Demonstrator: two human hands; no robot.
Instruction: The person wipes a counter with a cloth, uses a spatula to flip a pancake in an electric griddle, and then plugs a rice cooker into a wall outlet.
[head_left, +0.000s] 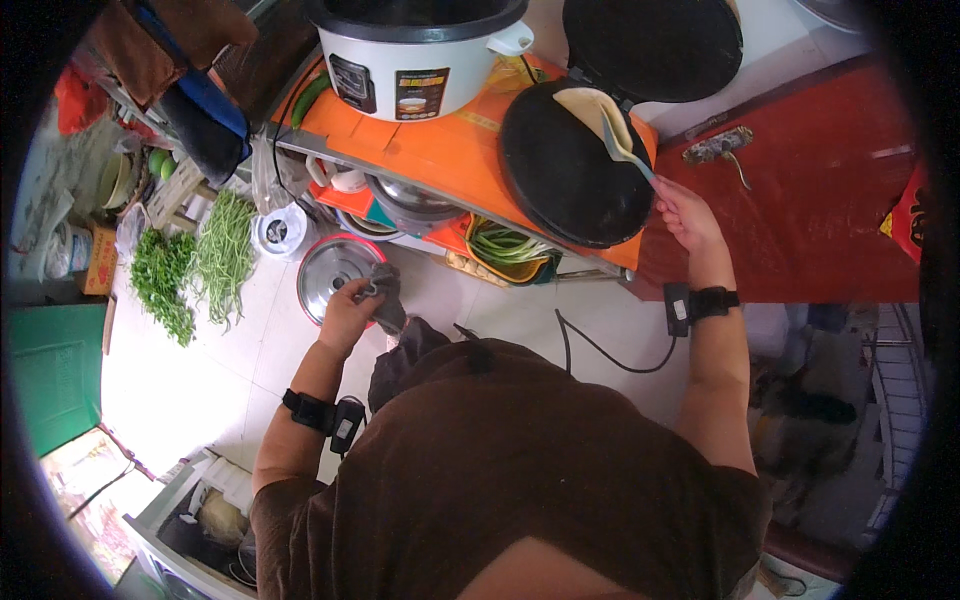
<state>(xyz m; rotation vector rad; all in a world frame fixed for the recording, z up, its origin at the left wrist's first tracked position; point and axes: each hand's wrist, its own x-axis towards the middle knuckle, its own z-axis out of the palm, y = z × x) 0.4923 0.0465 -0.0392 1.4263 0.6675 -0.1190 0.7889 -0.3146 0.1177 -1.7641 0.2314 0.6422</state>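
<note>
My right hand (686, 214) grips the handle of a pale blue-grey spatula (621, 146). The spatula's blade is at a pale, folded flatbread (589, 109), which lies on the upper right part of a round black electric griddle (570, 180). The griddle's round black lid (652, 45) stands raised behind it. In my left hand (349, 311) is a bunched dark grey cloth (386, 296), held above the floor beside a round metal lid with a red rim (330, 274).
A white rice cooker (412, 71) and a green cucumber (309, 99) stand on the orange-covered table (450, 157). Below are green onions (502, 244) in a basket. Long beans (223, 255) and leafy greens (161, 277) lie on the floor at left. A red door (787, 225) is at right.
</note>
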